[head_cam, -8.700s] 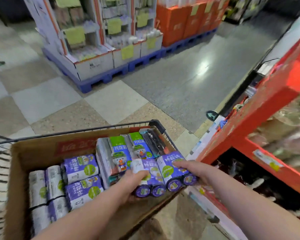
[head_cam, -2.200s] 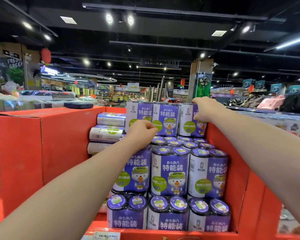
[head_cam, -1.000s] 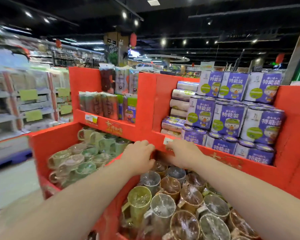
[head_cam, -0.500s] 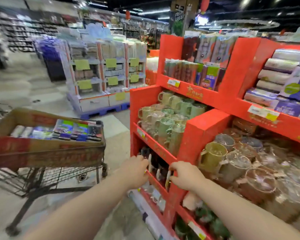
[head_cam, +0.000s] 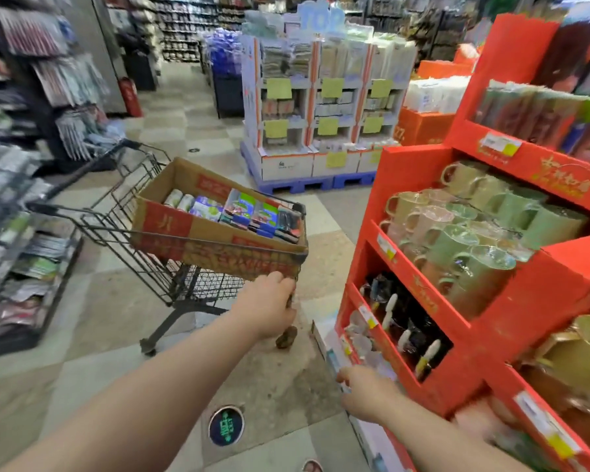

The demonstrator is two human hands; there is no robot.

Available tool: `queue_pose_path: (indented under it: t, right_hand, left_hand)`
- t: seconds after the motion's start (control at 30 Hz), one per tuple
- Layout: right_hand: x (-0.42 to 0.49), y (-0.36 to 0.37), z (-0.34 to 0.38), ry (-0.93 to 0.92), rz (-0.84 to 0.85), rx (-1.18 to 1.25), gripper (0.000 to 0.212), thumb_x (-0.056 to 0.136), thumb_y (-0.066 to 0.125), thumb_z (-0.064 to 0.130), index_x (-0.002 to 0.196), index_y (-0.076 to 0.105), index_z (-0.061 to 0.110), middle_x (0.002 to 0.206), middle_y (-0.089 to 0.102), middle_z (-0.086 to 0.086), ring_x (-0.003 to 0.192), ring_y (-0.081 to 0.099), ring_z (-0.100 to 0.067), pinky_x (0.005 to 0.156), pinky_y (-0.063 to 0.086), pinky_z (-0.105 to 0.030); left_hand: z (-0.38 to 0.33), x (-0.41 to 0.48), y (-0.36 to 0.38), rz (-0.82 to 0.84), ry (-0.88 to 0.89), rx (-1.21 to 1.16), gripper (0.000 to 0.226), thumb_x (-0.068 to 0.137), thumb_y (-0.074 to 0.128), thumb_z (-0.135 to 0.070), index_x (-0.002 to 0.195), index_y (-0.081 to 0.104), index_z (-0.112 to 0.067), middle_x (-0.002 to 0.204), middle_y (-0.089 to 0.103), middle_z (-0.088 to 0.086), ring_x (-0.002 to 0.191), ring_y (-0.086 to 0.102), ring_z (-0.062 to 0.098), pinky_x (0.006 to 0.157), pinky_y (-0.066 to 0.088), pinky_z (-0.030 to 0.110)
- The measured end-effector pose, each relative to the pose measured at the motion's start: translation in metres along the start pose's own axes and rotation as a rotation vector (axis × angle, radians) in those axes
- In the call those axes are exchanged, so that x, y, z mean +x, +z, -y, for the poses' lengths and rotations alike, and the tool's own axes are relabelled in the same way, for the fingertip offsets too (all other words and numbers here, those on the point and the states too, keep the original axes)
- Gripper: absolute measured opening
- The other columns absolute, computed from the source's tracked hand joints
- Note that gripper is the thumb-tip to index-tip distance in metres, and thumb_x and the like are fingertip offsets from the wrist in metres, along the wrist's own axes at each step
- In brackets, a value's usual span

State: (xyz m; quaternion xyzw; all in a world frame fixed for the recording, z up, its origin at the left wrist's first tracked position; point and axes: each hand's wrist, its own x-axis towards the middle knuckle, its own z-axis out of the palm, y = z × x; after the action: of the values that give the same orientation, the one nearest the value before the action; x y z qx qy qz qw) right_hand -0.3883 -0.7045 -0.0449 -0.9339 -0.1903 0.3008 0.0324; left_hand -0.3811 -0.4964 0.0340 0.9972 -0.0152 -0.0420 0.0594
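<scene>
Tiled floor [head_cam: 109,311] lies open ahead and to the left of you, and a wide lane runs past the white display [head_cam: 321,97] on its blue pallet [head_cam: 297,183]. Room is tighter at the sides: the rack [head_cam: 21,260] on the left stands just beside the handle end of the cart [head_cam: 218,247], and the red stand [head_cam: 409,165] on the right leaves only a narrow strip of floor between its corner and the cart's nose. You have one cart, standing on the floor in front of you, left of the stand. Its long axis runs across your view, handle to the far left and nose to the right, towards the stand. Two of its wheels [head_cam: 147,349] show. One box [head_cam: 171,226] fills the basket, lying the same way, with packs inside that are too blurred to count. Your left hand [head_cam: 269,310] grasps the cart at the near corner of the nose, fingers curled round the wire. Your right hand [head_cam: 367,391] hangs low beside the foot of the stand, apart from the cart; it is blurred, and you cannot tell whether it is clenched or loose. One round marker [head_cam: 226,424] sits on the floor between your arms.
</scene>
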Motion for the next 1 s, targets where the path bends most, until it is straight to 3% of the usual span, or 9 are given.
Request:
queue_pose_path:
  t: [0.1, 0.2, 0.3, 0.43, 0.63, 0.8, 1.0]
  right_hand:
    - [0.037, -0.025, 0.017, -0.055, -0.021, 0.004, 0.044, 0.095, 0.044, 0.02, 0.139, 0.048, 0.018, 0.137, 0.052, -0.008, 0.121, 0.053, -0.026, 0.088, 0.046, -0.031]
    - [0.08, -0.069, 0.034, -0.112, -0.056, -0.024, 0.04, 0.092, 0.046, 0.022, 0.132, 0.052, 0.022, 0.131, 0.057, -0.006, 0.116, 0.056, -0.026, 0.079, 0.044, -0.029]
    - [0.119, -0.118, 0.053, -0.174, -0.112, -0.041, 0.039, 0.092, 0.052, 0.031, 0.129, 0.052, 0.023, 0.131, 0.057, -0.003, 0.119, 0.054, -0.025, 0.091, 0.048, -0.032]
    - [0.165, -0.173, 0.079, -0.255, -0.2, -0.053, 0.039, 0.09, 0.054, 0.029, 0.128, 0.053, 0.026, 0.127, 0.059, 0.0, 0.113, 0.057, -0.022, 0.082, 0.046, -0.029]
    - [0.22, -0.242, 0.116, -0.375, -0.308, -0.054, 0.041, 0.09, 0.056, 0.036, 0.129, 0.053, 0.024, 0.129, 0.059, 0.0, 0.117, 0.055, -0.023, 0.093, 0.049, -0.035]
    - [0.256, -0.274, 0.15, -0.434, -0.324, -0.021, 0.043, 0.091, 0.057, 0.035, 0.132, 0.053, 0.024, 0.132, 0.057, -0.002, 0.119, 0.054, -0.024, 0.098, 0.048, -0.038]
    - [0.307, -0.274, 0.184, -0.396, -0.302, -0.037, 0.038, 0.089, 0.056, 0.034, 0.126, 0.056, 0.023, 0.128, 0.06, -0.003, 0.117, 0.055, -0.027, 0.094, 0.048, -0.037]
  left_hand:
    - [0.029, 0.015, 0.004, 0.042, -0.063, 0.029, 0.042, 0.092, 0.049, -0.038, 0.129, 0.048, -0.018, 0.125, 0.049, 0.005, 0.12, 0.049, 0.028, 0.095, 0.045, 0.041]
    - [0.055, 0.032, 0.015, 0.103, -0.148, 0.02, 0.04, 0.092, 0.048, -0.037, 0.127, 0.048, -0.018, 0.126, 0.049, 0.004, 0.121, 0.048, 0.027, 0.097, 0.045, 0.04]
    - [0.076, 0.05, 0.025, 0.178, -0.214, 0.018, 0.041, 0.092, 0.048, -0.039, 0.129, 0.046, -0.021, 0.129, 0.047, 0.003, 0.121, 0.046, 0.026, 0.097, 0.045, 0.042]
    - [0.096, 0.072, 0.033, 0.234, -0.298, 0.006, 0.042, 0.092, 0.045, -0.038, 0.13, 0.045, -0.021, 0.128, 0.047, 0.004, 0.12, 0.047, 0.026, 0.096, 0.045, 0.042]
    - [0.125, 0.09, 0.037, 0.24, -0.366, -0.026, 0.043, 0.095, 0.044, -0.037, 0.134, 0.043, -0.018, 0.133, 0.047, 0.006, 0.124, 0.045, 0.027, 0.098, 0.04, 0.038]
    - [0.161, 0.108, 0.039, 0.275, -0.387, -0.058, 0.046, 0.094, 0.047, -0.035, 0.137, 0.041, -0.02, 0.135, 0.046, 0.006, 0.125, 0.044, 0.026, 0.098, 0.041, 0.038]
    - [0.227, 0.148, 0.035, 0.303, -0.328, -0.036, 0.038, 0.093, 0.047, -0.036, 0.124, 0.047, -0.016, 0.128, 0.047, 0.007, 0.121, 0.047, 0.028, 0.098, 0.044, 0.043]
